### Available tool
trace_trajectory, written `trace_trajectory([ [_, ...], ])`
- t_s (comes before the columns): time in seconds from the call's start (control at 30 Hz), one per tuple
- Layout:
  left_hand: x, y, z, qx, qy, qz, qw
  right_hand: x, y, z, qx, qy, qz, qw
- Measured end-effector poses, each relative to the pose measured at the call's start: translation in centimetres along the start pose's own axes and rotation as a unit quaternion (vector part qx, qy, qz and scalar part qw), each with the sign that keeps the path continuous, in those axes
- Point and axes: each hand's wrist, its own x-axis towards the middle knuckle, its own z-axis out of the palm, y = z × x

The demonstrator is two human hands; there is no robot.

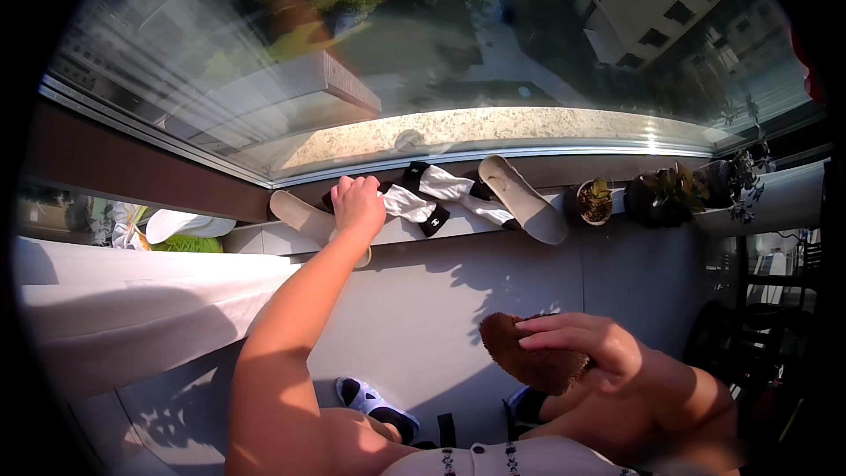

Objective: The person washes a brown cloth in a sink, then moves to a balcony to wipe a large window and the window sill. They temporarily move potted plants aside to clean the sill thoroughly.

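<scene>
My left hand (358, 206) reaches onto the window ledge, fingers curled down over one end of a black-and-white sock (403, 203); its fingertips are hidden, so I cannot tell whether it grips. Just left of it lies a beige insole (301, 213), partly covered by my hand and wrist. A second black-and-white sock (449, 184) stretches along the ledge to the right. Beyond that, another beige insole (522, 201) rests aslant, its lower end overhanging the ledge. Low on the right, my right hand (595, 347) holds a brown fleecy insole-shaped pad (529, 357) above the floor.
Potted plants (595, 201) stand along the ledge at right, in front of the window glass (423, 66). A pale curtain (145, 304) hangs at left, near a white cap-like item (188, 226). A dark rack (760, 317) is at far right. Slippers (373, 403) are on my feet.
</scene>
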Motion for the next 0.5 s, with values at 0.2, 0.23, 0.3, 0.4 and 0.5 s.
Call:
trace_trajectory([
  [0.2, -0.6, 5.1, -2.4, -0.156, -0.078, 0.311, 0.934, -1.1, 0.2, -1.7, 0.015, -0.002, 0.032, 0.999],
  [0.23, 0.0, 6.1, -2.4, -0.178, -0.090, 0.323, 0.925, -1.1, 0.1, -1.8, 0.018, -0.007, 0.031, 0.999],
  [0.3, 1.4, 7.6, -1.1, -0.144, -0.097, 0.353, 0.919, -1.0, 0.4, -1.8, 0.028, -0.016, 0.019, 0.999],
  [0.4, 3.4, 8.8, 1.3, -0.019, -0.115, 0.330, 0.937, -1.3, 0.7, -1.2, 0.027, -0.012, -0.012, 0.999],
  [0.5, 3.3, 9.5, 2.0, 0.001, -0.140, 0.287, 0.948, -2.0, 0.4, -0.9, 0.033, 0.006, -0.025, 0.999],
])
